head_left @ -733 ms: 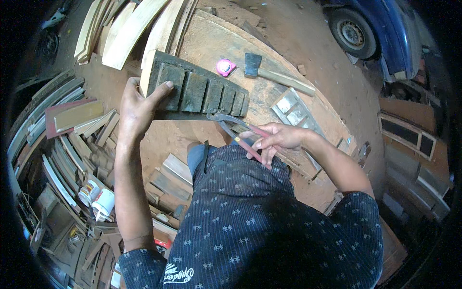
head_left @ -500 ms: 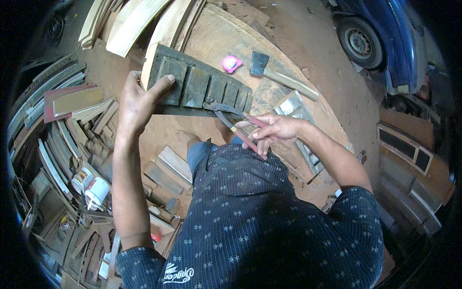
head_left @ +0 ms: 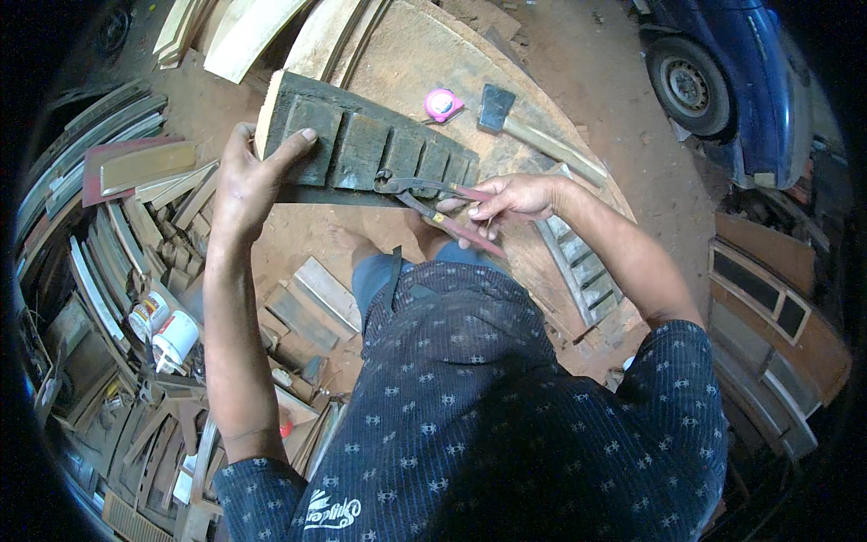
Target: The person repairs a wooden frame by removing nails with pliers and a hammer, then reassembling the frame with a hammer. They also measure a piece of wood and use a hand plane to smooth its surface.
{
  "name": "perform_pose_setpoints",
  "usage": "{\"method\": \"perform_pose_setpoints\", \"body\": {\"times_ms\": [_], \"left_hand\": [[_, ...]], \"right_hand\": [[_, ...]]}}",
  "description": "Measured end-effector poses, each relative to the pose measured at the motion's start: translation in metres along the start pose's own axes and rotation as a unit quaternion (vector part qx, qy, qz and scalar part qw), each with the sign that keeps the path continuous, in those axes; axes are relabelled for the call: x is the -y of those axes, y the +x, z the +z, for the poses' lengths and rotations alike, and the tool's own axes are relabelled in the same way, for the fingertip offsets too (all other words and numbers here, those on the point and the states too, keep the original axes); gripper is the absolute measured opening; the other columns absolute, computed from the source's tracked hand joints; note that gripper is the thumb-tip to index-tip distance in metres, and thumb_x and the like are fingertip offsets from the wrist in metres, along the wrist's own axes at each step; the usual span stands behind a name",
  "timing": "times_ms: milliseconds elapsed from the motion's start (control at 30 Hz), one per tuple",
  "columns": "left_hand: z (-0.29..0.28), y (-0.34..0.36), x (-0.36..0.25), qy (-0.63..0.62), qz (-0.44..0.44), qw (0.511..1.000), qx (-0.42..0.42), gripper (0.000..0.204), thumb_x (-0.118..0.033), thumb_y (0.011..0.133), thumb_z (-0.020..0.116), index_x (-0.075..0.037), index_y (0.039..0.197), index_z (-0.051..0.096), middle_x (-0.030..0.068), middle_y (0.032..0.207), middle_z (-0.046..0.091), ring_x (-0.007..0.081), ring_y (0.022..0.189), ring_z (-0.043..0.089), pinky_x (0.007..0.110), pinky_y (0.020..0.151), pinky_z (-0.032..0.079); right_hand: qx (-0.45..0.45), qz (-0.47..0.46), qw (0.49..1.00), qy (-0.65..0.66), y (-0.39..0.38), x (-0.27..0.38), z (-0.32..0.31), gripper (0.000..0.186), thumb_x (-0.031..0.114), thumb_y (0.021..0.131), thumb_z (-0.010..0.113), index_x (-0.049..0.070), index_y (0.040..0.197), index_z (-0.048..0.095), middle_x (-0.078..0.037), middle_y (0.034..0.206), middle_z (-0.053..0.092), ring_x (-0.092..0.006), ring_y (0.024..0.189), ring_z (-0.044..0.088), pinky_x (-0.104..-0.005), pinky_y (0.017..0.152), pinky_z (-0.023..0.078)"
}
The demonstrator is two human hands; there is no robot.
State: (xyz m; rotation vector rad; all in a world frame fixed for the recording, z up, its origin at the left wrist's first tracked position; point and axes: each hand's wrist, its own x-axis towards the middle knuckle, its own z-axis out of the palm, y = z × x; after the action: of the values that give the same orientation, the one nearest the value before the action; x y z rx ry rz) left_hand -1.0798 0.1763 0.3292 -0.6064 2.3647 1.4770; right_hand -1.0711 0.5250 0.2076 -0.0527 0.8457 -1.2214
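Note:
A dark, weathered wooden board (head_left: 361,149) with raised slats across its face is held tilted in front of me. My left hand (head_left: 244,181) is closed on its wide left end, thumb on the face and fingers behind. In my right hand (head_left: 515,200) are pincers (head_left: 440,188) with red handle grips, fingers wrapped around the spread handles. The jaws rest at the board's lower edge, near its middle; whether they bite a nail is too small to tell.
Behind the board, a dusty wooden bench (head_left: 388,68) carries a pink tape measure (head_left: 442,105) and a wooden-handled hammer (head_left: 495,107). A slatted frame (head_left: 578,271) lies right of my legs. Timber offcuts (head_left: 312,303) and white buckets (head_left: 176,336) fill the left floor; a blue car (head_left: 768,99) stands far right.
The view has shifted slightly. The board has moved a little left relative to the bench, and the pincers have turned slightly, their jaws still at its lower edge. Both hands keep their hold.

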Motion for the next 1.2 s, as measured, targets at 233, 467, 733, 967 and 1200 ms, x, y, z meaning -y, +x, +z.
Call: {"method": "perform_pose_setpoints", "body": {"times_ms": [233,467,733,967,1200], "left_hand": [[0.002,-0.006,0.005,0.032,0.030,0.999,-0.009,0.059,-0.035,0.082,0.081,0.009,0.112,0.055,0.0148,0.090,0.068,0.0164,0.077,0.067,0.028,0.070,0.055],[0.002,-0.008,0.004,0.021,0.013,1.000,-0.014,0.061,-0.035,0.082,0.082,0.010,0.112,0.054,0.0156,0.090,0.068,0.0171,0.076,0.068,0.030,0.068,0.056],[0.002,-0.002,0.006,0.004,0.025,1.000,-0.007,0.062,-0.034,0.082,0.082,0.011,0.114,0.053,0.0161,0.089,0.068,0.0183,0.075,0.068,0.030,0.068,0.057],[-0.002,0.001,0.008,0.009,-0.016,1.000,0.015,0.059,-0.035,0.085,0.080,0.009,0.116,0.053,0.0152,0.098,0.066,0.0186,0.085,0.067,0.031,0.078,0.055],[-0.004,0.002,0.013,0.017,0.005,1.000,0.005,0.062,-0.036,0.083,0.081,0.010,0.115,0.053,0.0149,0.094,0.067,0.0175,0.081,0.067,0.030,0.074,0.055]], "right_hand": [[-0.043,0.027,0.999,0.015,-0.003,-0.016,-0.002,0.048,0.030,0.102,0.058,0.003,0.141,0.047,-0.006,0.083,0.060,-0.0207,0.087,0.069,-0.0345,0.068,0.060],[-0.081,-0.006,0.997,0.017,-0.009,-0.011,0.029,0.046,0.028,0.102,0.058,0.001,0.138,0.051,-0.010,0.092,0.067,-0.0173,0.084,0.067,-0.0339,0.080,0.057],[-0.114,-0.021,0.988,-0.103,-0.013,0.002,0.006,0.037,0.020,0.098,0.064,-0.001,0.129,0.062,-0.011,0.106,0.073,-0.0107,0.082,0.063,-0.0268,0.080,0.046],[-0.060,0.024,0.997,-0.029,-0.018,0.015,0.018,0.049,0.020,0.098,0.063,0.004,0.143,0.051,-0.013,0.108,0.070,-0.0144,0.078,0.068,-0.0281,0.063,0.058],[-0.042,0.052,0.998,-0.009,-0.022,0.035,0.020,0.053,0.020,0.099,0.061,0.004,0.147,0.046,-0.013,0.106,0.068,-0.0178,0.088,0.068,-0.0309,0.065,0.059]]}}
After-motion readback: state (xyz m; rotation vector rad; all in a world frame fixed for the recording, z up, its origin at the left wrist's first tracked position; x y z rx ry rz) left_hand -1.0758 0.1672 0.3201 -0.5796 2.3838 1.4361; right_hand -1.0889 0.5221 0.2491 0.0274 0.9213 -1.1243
